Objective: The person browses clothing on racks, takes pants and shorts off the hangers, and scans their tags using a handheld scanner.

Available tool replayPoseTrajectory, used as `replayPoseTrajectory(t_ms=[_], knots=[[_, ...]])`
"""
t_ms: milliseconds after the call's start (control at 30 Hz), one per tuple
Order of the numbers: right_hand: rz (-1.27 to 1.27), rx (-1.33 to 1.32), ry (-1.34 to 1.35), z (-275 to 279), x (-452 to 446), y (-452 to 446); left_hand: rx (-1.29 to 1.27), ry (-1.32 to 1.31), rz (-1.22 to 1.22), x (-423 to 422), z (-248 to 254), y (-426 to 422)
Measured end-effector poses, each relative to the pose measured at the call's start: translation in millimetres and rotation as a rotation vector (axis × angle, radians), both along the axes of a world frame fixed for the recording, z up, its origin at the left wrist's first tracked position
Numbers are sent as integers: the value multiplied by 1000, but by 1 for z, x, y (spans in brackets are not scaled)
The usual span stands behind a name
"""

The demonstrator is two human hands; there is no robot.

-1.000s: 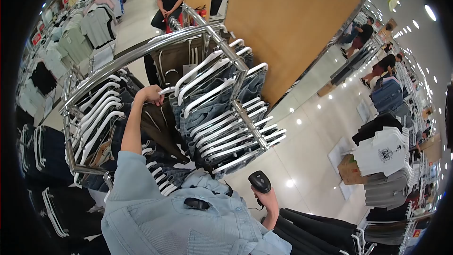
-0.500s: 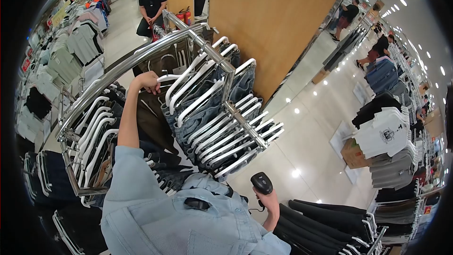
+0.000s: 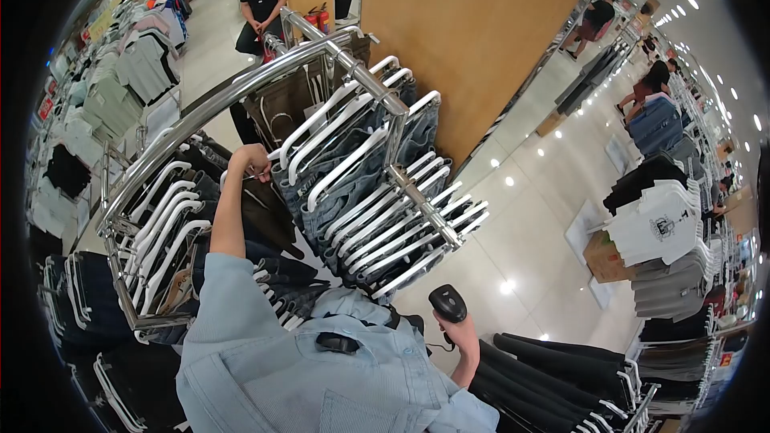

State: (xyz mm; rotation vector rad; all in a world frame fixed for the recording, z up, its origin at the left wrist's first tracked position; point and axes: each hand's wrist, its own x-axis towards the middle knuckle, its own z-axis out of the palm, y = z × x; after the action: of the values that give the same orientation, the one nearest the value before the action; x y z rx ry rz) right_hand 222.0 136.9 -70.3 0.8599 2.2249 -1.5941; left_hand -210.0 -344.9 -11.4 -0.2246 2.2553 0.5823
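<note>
My right hand [image 3: 459,333] is wrapped round a black barcode scanner [image 3: 447,303], its head pointing up and forward. My left hand [image 3: 253,162] reaches into the clothes rack, fingers curled closed beside the left edge of the blue-grey jeans [image 3: 309,184]. What lies in those fingers is too small to make out. Dark brown trousers [image 3: 269,212] hang just below and behind that hand. White hangers [image 3: 341,164] carry the jeans to its right. A chrome rack rail [image 3: 233,88] runs above and beyond my left hand.
More white hangers [image 3: 160,220] fill the rack's left side. Black trousers [image 3: 553,377] hang at lower right. A wooden panel [image 3: 473,40] stands behind the rack. One person [image 3: 263,4] sits at the back; other people are near shirt racks on the right. A cardboard box [image 3: 607,258] rests on the floor.
My left hand has moved lower, away from the white hanger end it was at, to the edge of the jeans. The scanner stays in my right hand. The view has shifted slightly.
</note>
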Motion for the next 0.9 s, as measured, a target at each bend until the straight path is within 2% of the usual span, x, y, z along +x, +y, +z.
replayPoseTrajectory(t_ms=[133,233,300,367,400,433,533,633,900], knots=[[25,9,8,1,-4,8,-73,-120,-3,-17,-50,-28],[20,15,-16,5,-3,11,-161,-213,-34,-15,-64,-31],[2,13,-25,4,0,11,-159,-137,7,-2,-67,-30],[-14,17,-37,-1,4,12,-99,-27,167,-2,-73,-33],[-18,18,-37,-2,6,12,-99,-33,141,-6,-75,-34],[-34,10,-38,-4,9,11,-99,-35,140,-7,-71,-34],[-31,1,-36,-3,10,5,46,171,83,1,-34,-24],[1,-4,-27,-5,5,4,41,404,59,2,9,0],[-7,-7,100,1,-6,-4,-11,755,32,-36,90,61]])
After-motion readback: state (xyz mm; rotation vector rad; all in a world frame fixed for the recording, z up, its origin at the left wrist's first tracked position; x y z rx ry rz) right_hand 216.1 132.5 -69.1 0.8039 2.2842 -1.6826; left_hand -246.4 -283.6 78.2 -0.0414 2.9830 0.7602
